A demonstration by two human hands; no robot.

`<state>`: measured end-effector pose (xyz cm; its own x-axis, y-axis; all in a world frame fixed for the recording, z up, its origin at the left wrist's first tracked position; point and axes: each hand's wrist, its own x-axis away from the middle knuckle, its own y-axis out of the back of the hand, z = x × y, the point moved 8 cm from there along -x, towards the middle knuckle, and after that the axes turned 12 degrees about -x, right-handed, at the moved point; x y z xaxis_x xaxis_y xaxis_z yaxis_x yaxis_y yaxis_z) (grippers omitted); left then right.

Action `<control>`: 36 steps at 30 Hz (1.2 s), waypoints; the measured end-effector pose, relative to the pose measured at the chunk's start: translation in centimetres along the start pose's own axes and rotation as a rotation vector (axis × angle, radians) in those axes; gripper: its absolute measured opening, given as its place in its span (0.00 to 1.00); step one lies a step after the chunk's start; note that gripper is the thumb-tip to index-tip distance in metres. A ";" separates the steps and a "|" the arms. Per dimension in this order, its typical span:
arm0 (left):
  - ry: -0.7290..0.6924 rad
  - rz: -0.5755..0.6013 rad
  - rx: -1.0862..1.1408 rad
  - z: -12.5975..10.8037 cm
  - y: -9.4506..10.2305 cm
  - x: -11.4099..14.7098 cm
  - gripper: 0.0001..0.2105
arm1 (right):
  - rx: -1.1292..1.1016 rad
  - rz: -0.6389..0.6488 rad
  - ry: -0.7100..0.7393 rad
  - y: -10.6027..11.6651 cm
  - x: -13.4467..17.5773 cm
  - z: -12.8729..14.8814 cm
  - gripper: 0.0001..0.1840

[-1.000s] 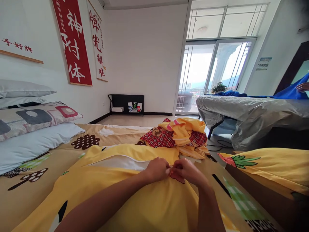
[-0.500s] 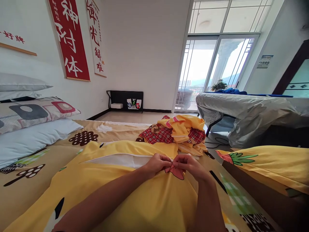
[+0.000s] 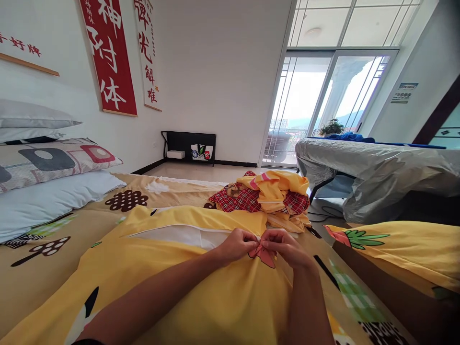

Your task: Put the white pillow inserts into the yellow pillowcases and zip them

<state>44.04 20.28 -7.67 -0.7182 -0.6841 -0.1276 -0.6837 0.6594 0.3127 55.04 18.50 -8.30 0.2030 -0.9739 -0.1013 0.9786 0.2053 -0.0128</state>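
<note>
A yellow fabric cover (image 3: pixel 223 302) spreads across the bed in front of me, with a long slit along its upper part. White material (image 3: pixel 183 235) shows through that slit. At the slit's right end, my left hand (image 3: pixel 235 247) is closed, pinching the edge of the cover. Fingertip to fingertip with it, my right hand (image 3: pixel 289 249) pinches the same edge from the right. A coral-red printed patch (image 3: pixel 265 258) lies gathered just below the fingers. Whatever small part sits between the fingertips is hidden.
Pillows (image 3: pixel 57 160) are stacked at the left. Beyond the cover lies a heap of red plaid and yellow cloth (image 3: pixel 266 191). Yellow fabric with a printed green leaf (image 3: pixel 406 244) is at the right. A plastic-covered table (image 3: pixel 377 163) stands near the glass door.
The view has shifted slightly. Both hands keep their pinch at the slit's right end, and the cover looks nearly the same.
</note>
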 end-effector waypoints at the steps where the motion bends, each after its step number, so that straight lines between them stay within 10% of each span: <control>1: -0.007 -0.011 -0.010 -0.1 0.1 0.1 0.07 | -0.011 0.002 0.000 0.0 0.0 0.0 0.20; 19: -0.209 -0.336 -0.502 -3.1 1.5 2.5 0.05 | -0.106 -0.006 0.023 0.6 -0.8 -1.2 0.21; 36: -0.394 -0.162 -0.890 -4.4 1.6 4.5 0.11 | -0.092 -0.046 0.040 0.9 -0.5 -0.9 0.23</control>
<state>40.34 16.89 -3.64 -0.7270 -0.4862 -0.4848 -0.5460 -0.0187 0.8375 55.79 19.28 -9.12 0.1549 -0.9782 -0.1382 0.9792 0.1705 -0.1097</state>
